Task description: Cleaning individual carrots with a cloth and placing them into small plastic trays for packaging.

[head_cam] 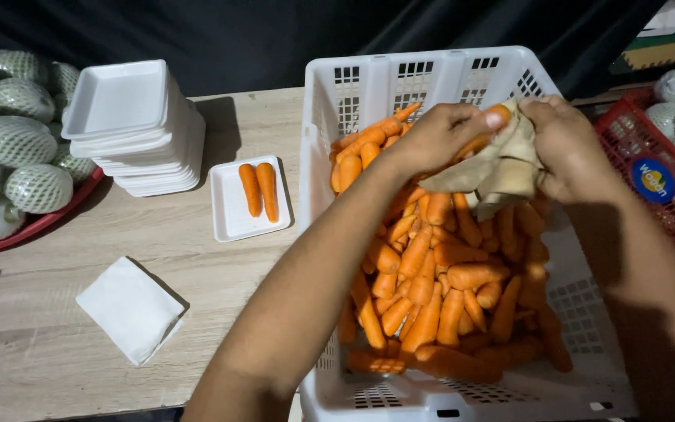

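Note:
My left hand (441, 134) grips a carrot (495, 119) over a white plastic crate (400, 78) filled with several orange carrots (439, 289). A beige cloth (501, 168) is wrapped around that carrot, and my right hand (568, 144) holds the cloth against it. Both hands hover above the far half of the crate. To the left, a small white foam tray (232, 223) on the wooden table (119, 250) carries two carrots (259, 190) side by side.
A tall stack of white foam trays (138, 129) stands at the table's back left. A folded white cloth (129, 309) lies near the front. A red tray of net-wrapped green fruit (17, 148) is far left; a red crate (666, 187) with more is at right.

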